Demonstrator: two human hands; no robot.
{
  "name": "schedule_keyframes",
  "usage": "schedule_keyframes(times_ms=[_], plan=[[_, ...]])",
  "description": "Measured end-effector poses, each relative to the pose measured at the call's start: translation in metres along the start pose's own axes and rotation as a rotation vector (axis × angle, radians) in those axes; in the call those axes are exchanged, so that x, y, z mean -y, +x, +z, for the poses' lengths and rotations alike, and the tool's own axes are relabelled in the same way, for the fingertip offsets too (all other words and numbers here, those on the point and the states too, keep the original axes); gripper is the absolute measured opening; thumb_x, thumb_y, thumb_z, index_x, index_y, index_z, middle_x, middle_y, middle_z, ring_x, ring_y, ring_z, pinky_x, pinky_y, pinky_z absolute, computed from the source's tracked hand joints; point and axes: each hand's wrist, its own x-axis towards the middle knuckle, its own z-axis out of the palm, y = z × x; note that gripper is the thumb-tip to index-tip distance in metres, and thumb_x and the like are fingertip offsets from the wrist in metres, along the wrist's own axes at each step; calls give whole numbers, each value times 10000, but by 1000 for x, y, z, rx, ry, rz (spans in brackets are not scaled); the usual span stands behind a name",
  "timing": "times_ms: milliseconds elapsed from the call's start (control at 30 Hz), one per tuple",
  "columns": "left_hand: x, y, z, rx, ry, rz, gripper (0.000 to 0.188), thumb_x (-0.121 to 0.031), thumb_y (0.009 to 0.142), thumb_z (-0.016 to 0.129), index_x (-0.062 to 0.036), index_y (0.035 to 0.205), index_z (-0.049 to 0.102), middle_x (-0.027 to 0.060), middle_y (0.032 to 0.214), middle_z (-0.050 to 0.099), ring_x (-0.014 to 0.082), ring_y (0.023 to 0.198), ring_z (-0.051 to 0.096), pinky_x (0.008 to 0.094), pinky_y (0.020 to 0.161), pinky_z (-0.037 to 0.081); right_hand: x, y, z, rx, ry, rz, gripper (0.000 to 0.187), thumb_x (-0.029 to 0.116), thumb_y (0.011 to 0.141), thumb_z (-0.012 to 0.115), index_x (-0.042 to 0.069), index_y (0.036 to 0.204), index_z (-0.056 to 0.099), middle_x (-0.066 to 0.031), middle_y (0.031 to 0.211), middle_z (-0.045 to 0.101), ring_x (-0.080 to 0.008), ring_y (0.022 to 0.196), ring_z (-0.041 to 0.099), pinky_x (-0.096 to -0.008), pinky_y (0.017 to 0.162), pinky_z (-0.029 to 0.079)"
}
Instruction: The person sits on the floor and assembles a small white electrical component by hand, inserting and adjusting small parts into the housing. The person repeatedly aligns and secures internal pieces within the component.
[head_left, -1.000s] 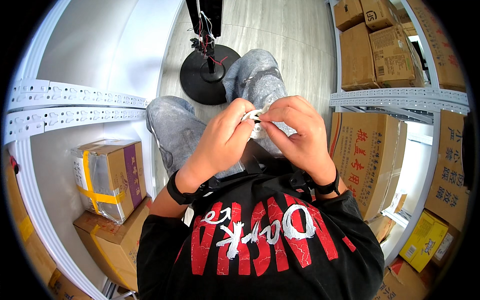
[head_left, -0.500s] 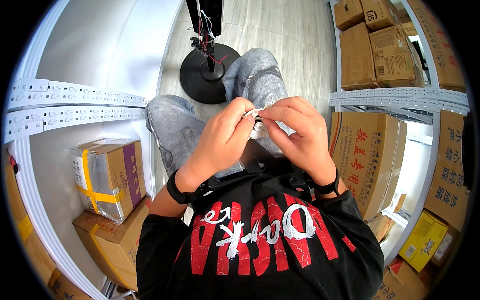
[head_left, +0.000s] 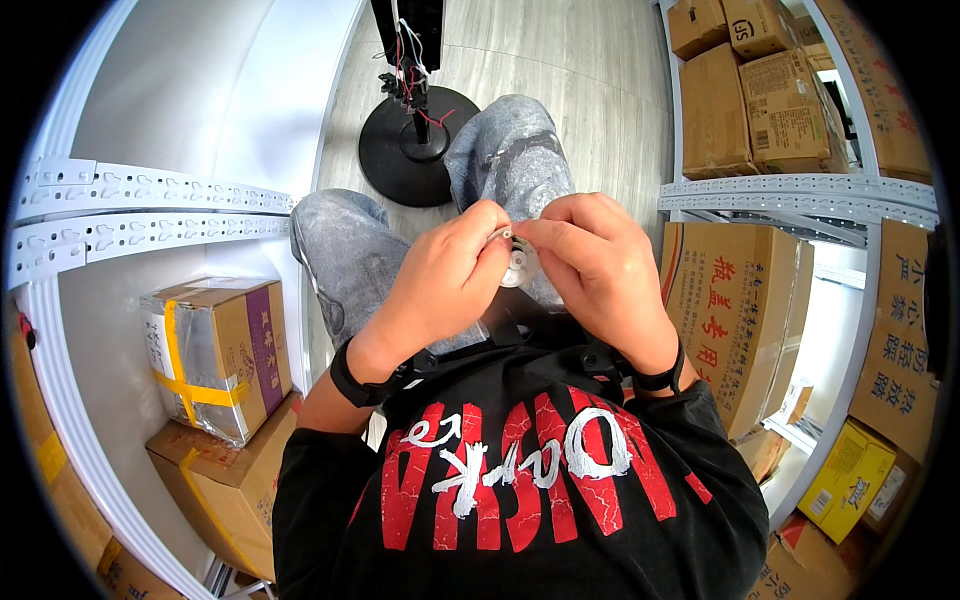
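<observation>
Between my two hands, above my lap, is a small white plastic part [head_left: 517, 268] with round, gear-like pieces on it. My left hand [head_left: 446, 268] is closed, its thumb and index finger pinching the part's left side. From the other side, my right hand [head_left: 605, 268] is closed too, its thumb and index fingertips pressed together against the upper edge. Just by the left fingertips shows a little white ring-like end [head_left: 507, 233]. The fingers cover much of the part, so its full shape is hidden.
A stand with a round black base [head_left: 385, 165] and loose wires rises from the floor beyond my knees. Shelving with a white perforated beam [head_left: 150, 195] and taped cartons [head_left: 262, 345] is at left. More cardboard boxes [head_left: 735, 320] and a yellow box [head_left: 848, 480] fill the right shelves.
My right fingertips have shifted left and closed in over the white part's top. More of its round gear-like face now shows below the fingers. The left hand has barely moved.
</observation>
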Motion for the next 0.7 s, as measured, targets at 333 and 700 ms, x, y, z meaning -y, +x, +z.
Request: schedule_keyframes(times_ms=[333,700], plan=[[2,2,-7,94,-73,-26,141,-137,953,515,-5,981,554,206,783,609,407,737,614,442,640,464,-1,2,-6,52,76,58,299,-76,737,657,82,983,722,-69,865,607,-273,740,649,-355,626,528],[-1,3,-17,193,-151,-41,112,-78,948,488,27,950,527,108,772,499,175,684,494,313,645,417,-6,4,-10,77,77,-19,243,-49,756,686,61,970,720,-76,899,645,-281,792,658,-360,669,535]])
